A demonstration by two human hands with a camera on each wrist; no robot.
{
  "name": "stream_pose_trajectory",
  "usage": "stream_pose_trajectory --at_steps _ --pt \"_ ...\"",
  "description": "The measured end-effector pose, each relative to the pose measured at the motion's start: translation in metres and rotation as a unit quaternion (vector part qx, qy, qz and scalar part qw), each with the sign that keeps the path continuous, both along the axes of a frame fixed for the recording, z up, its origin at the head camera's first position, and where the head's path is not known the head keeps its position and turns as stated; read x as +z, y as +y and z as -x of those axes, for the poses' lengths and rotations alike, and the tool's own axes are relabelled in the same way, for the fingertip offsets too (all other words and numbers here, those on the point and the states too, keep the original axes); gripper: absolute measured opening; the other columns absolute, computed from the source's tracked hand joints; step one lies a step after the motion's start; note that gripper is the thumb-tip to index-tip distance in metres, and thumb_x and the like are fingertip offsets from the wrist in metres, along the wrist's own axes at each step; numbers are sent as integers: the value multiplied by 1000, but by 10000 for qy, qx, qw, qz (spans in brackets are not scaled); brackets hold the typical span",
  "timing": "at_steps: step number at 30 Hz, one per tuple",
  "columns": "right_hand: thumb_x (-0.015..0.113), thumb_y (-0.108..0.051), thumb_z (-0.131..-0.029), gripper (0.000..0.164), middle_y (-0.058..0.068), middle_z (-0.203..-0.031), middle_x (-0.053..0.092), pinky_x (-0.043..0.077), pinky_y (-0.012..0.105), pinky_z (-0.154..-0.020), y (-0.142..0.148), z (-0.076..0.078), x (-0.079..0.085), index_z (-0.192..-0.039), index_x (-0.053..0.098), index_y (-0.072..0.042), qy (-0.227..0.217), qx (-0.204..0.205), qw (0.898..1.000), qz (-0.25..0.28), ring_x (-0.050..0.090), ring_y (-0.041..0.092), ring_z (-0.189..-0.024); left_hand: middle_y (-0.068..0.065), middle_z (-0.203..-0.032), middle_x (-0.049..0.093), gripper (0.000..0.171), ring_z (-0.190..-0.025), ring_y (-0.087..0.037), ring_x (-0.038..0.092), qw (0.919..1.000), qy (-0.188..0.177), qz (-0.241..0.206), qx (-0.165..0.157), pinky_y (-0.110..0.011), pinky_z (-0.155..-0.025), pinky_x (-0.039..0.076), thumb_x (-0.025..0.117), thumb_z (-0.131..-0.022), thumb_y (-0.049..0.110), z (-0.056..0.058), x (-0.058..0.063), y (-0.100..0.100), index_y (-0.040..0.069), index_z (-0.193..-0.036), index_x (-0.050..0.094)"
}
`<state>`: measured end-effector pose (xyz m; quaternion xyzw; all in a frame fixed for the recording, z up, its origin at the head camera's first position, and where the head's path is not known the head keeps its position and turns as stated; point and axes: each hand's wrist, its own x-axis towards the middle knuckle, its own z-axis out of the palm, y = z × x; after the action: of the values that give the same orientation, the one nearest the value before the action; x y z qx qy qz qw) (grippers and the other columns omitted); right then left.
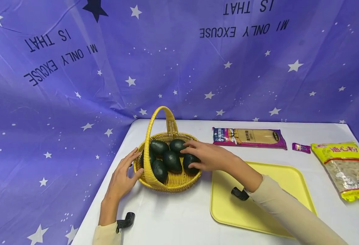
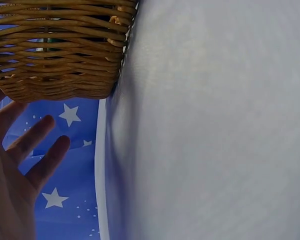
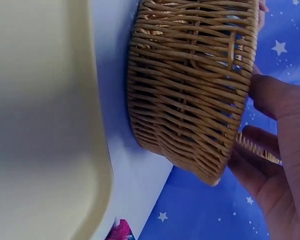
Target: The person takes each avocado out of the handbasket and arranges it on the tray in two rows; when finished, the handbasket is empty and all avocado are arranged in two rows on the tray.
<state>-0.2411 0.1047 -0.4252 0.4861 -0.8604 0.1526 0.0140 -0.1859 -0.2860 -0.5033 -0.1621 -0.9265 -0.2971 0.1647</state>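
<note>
A yellow wicker basket (image 1: 179, 187) with an arched handle stands on the white table and holds several dark green avocados (image 1: 172, 161). My right hand (image 1: 210, 156) reaches over the basket's right rim, thumb and fingers curled round the rightmost avocado (image 1: 190, 164). In the right wrist view the basket wall (image 3: 190, 90) hides that fruit. My left hand (image 1: 119, 178) is at the basket's left side, its fingers spread and fingertips at the rim. The left wrist view shows these fingers (image 2: 50, 160) extended beside the basket's woven wall (image 2: 55, 65).
A yellow tray (image 1: 277, 217) lies right of the basket, under my right forearm. Behind it is a pack of spaghetti (image 1: 253, 137), with a small purple packet (image 1: 301, 148) and a yellow pasta bag (image 1: 347, 173) farther right. A starry blue cloth (image 1: 179, 68) hangs behind the table.
</note>
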Motion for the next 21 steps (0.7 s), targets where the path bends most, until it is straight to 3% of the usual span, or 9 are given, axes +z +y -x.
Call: stream_pose_trajectory --at_steps 3,10,17,21 --pt "81 -36 -99 56 18 -152 56 61 44 -99 -6 2 -2 -146 65 -10 -99 -15 9998 -144 72 28 -114 12 -172 38 63 -141 -20 54 10000 -52 11 -23 -43 -104 55 75 -101 37 -1 0 -1 29 -160 54" --pt "84 -38 -96 54 17 -149 58 57 46 -107 -16 6 -5 -140 70 -10 -255 -51 9982 -534 64 33 -130 13 -173 37 61 -130 -22 61 9999 -101 8 -46 -50 -101 56 76 -99 36 -1 1 -7 30 -157 57" --pt "88 -40 -91 61 13 -150 57 55 45 -110 -21 10 -1 -140 71 -9 -492 -102 9943 -944 63 33 -133 14 -174 35 62 -138 -22 56 9997 -190 -42 -123 -45 -103 57 76 -99 35 -1 -1 -7 30 -158 56" --pt "90 -41 -89 65 12 -148 58 56 45 -109 -23 10 1 -141 70 -9 -587 -152 9923 -1079 65 32 -129 15 -174 34 62 -135 -25 59 9995 -277 -103 -90 -50 -102 57 75 -100 36 -2 -2 -6 31 -159 55"
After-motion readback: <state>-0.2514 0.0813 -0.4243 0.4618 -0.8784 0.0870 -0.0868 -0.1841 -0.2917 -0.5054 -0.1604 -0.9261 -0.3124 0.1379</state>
